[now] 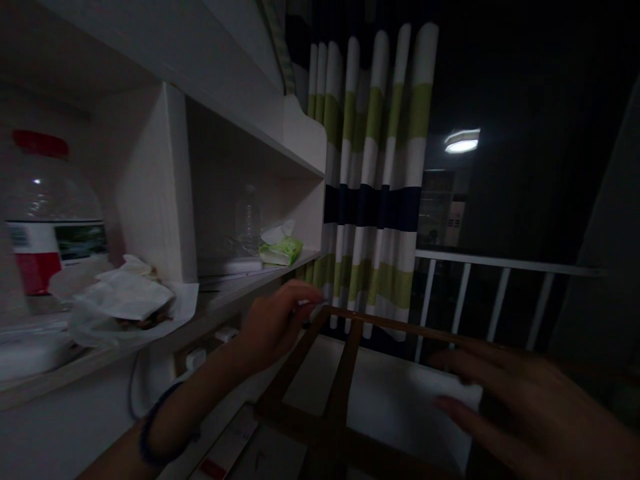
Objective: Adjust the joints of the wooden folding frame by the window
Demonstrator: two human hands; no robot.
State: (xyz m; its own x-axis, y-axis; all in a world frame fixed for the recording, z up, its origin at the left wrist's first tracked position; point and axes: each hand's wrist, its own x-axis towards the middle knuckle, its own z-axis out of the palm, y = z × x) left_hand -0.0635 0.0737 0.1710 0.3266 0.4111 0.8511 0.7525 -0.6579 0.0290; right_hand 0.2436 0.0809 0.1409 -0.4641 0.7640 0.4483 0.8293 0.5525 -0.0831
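While the left hand (275,320) pinches the far corner of the wooden frame (345,373), fingers closed, the right hand (520,407) hovers spread, empty, at its near-right edge; steady both ends.

Shelf clutter left, curtain and railing behind.
Big clear bottle (47,207) with red cap sits in the left shelf (165,173) bay, crumpled plastic bag (127,300) in front of it. Next bay: small clear bottle (249,220), green tissue pack (280,250) beside it. Striped green-white-navy curtain (373,180) hangs past the shelf; white railing (500,280) and ceiling light (461,141) further right.
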